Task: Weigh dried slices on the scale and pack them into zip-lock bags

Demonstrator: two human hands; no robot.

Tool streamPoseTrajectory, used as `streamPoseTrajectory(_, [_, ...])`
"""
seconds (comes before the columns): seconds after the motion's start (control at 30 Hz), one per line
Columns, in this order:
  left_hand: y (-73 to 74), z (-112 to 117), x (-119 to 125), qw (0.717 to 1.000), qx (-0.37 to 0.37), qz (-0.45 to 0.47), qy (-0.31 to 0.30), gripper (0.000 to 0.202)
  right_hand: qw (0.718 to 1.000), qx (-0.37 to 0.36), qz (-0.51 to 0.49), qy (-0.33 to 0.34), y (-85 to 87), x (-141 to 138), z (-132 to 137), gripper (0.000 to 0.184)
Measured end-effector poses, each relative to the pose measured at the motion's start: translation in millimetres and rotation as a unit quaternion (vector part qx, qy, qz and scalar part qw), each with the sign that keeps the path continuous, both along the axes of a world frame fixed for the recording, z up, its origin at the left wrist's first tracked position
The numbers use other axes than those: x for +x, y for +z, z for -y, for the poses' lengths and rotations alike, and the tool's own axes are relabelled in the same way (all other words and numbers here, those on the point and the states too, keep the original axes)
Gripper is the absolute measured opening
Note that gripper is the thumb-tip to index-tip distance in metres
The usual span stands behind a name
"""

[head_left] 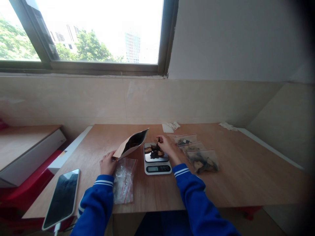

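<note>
My left hand point(107, 163) grips the lower left end of a brown paper pouch point(125, 149), which is tilted with its dark mouth gaping up to the right. Dark contents show faintly inside it. Between my hands sits a white digital kitchen scale point(157, 168). Several dark dried pieces with tan cut faces, like dried mushrooms point(155, 154), lie on its shiny plate. Over the plate's right back side, the fingers of my right hand point(166, 146) are closed on a dark dried piece point(158, 143). The display's digits are too small to read.
Clear zip bags point(125, 180) lie left of the scale. To the right are several filled zip bags point(203, 160). A phone point(62, 196) with a cable stands at the table's left front. Crumpled tissue point(174, 126) lies along the back edge, below the window wall.
</note>
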State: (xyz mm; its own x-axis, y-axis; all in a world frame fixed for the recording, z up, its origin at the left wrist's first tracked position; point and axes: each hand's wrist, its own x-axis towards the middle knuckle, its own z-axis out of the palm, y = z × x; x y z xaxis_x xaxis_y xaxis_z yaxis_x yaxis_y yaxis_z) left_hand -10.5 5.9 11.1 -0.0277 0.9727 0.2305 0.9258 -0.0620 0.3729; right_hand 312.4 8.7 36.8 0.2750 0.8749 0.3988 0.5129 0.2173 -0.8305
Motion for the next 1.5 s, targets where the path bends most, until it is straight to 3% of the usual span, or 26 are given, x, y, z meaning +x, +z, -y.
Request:
streamPoseTrajectory(0.17, [-1.3,-1.1,-0.3,1.000,0.000,-0.003,0.002,0.042,0.999,0.028,-0.032,-0.011,4.8,7.4,10.4,0.035])
streamPoseTrajectory(0.33, [-2.5,-2.2,-0.7,1.000,-0.005,-0.003,0.003,0.042,0.992,0.076,-0.105,0.004,6.0,18.8,41.4,0.040])
streamPoseTrajectory(0.5, [-0.5,-0.8,0.9,1.000,-0.008,-0.005,0.003,0.042,0.989,0.050,-0.138,0.033,-8.9,21.9,79.4,0.030])
streamPoseTrajectory(0.67, [4.3,3.1,4.1,1.000,-0.005,-0.009,0.006,0.042,0.986,0.027,-0.165,0.005,-28.7,18.0,102.0,0.030])
streamPoseTrajectory(1.0, [2.0,1.7,2.6,1.000,-0.006,-0.007,0.004,0.040,0.996,0.003,-0.084,-0.040,-50.9,8.0,94.4,0.028])
streamPoseTrajectory(1.23, [-0.9,0.3,2.2,1.000,0.005,-0.007,0.001,0.040,0.999,0.005,0.016,-0.046,-51.1,7.6,94.5,0.022])
streamPoseTrajectory(1.5, [-9.4,-3.4,-1.5,0.999,0.040,-0.027,0.023,0.034,0.993,0.016,-0.090,-0.074,-42.1,18.0,112.5,0.031])
